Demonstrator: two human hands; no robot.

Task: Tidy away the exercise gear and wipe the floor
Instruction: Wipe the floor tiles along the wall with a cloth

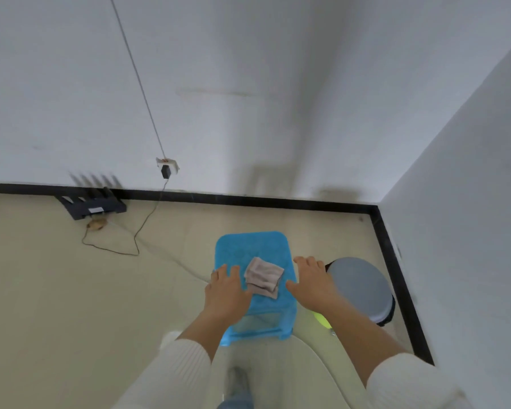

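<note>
Left hand (pixel 226 287) and right hand (pixel 313 280), fingers straight, flank the cloth (pixel 264 276) at opposite stool (pixel 248 246) edges.

1. left hand (pixel 226 286): palm down, fingers straight, slightly spread, pointing away from the body; holds nothing.
2. right hand (pixel 310 281): palm down, fingers extended, thumb splayed inward; holds nothing. Level with item 1, apart from it.
3. left forearm (pixel 201 326), right forearm (pixel 357 329): bare, reaching forward and down.
4. left sleeve (pixel 171 376), right sleeve (pixel 410 382): white, ribbed.
5. Palm contact beneath: possibly touching; blur leaves it unclear.
</note>
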